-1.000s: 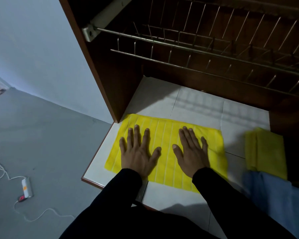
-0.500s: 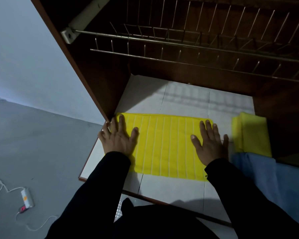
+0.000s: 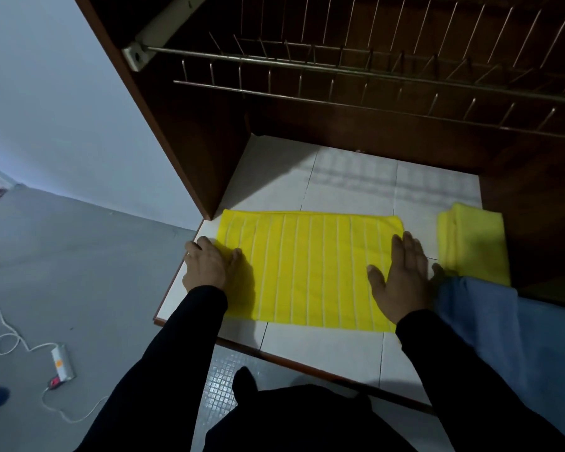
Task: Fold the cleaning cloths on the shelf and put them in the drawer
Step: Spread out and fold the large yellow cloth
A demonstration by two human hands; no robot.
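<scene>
Head view. Striped yellow cloth (image 3: 310,269) lies flat on the tiled shelf (image 3: 346,187), spread across the front half, its left end at the shelf's left edge beside the brown cabinet side panel (image 3: 183,125), its near edge short of the shelf's front edge.

Left hand (image 3: 207,265): on the cloth's left end, fingers curled down over the cloth's edge with the thumb on top; it appears to pinch that edge, though the fingertips are hidden.

Right hand (image 3: 402,278): palm down, fingers straight and together, pressing flat on the cloth's right end; thumb spread out over the stripes. Holds nothing.

Folded yellow cloth (image 3: 473,243): near the shelf's right edge, apart from the striped cloth, tile showing between them. Its near end is overlapped by a blue cloth (image 3: 490,324) lying at the front right corner.

Wire dish rack (image 3: 372,76) hangs above the back of the shelf.

Off the shelf, on the grey floor (image 3: 79,256) at lower left: white power strip (image 3: 62,360) with trailing cord.
</scene>
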